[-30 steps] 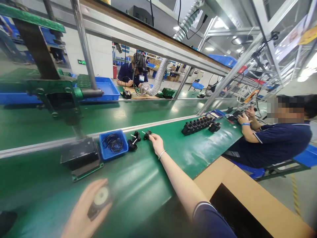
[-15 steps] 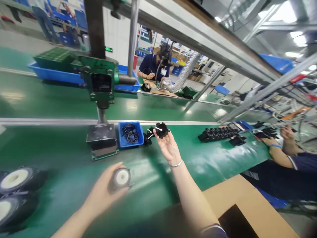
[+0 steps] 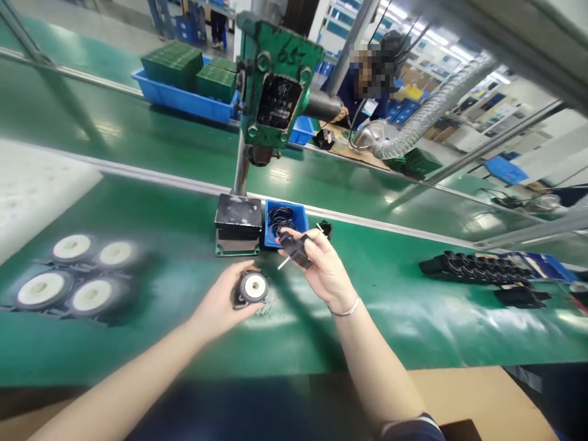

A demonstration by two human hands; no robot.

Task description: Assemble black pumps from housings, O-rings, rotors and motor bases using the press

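1. Where the green bench [image 3: 413, 318] lies nearest the wearer, the left hand [image 3: 219, 304] rests on it, fingers curled around a round black part with a white centre [image 3: 252, 288].
2. Right hand [image 3: 324, 269]: raised just above and right of that part, thumb and fingers pinching a black fitting with a white pin [image 3: 294, 251].
3. Four like white-centred parts [image 3: 73, 269] lie well to the left.
4. Beyond the hands: a press base [image 3: 237, 223] touching a blue bin of black rings [image 3: 283, 222].
5. Right: a row of black parts [image 3: 478, 269].
6. Farthest: a person seated beyond the conveyor [image 3: 184, 147].
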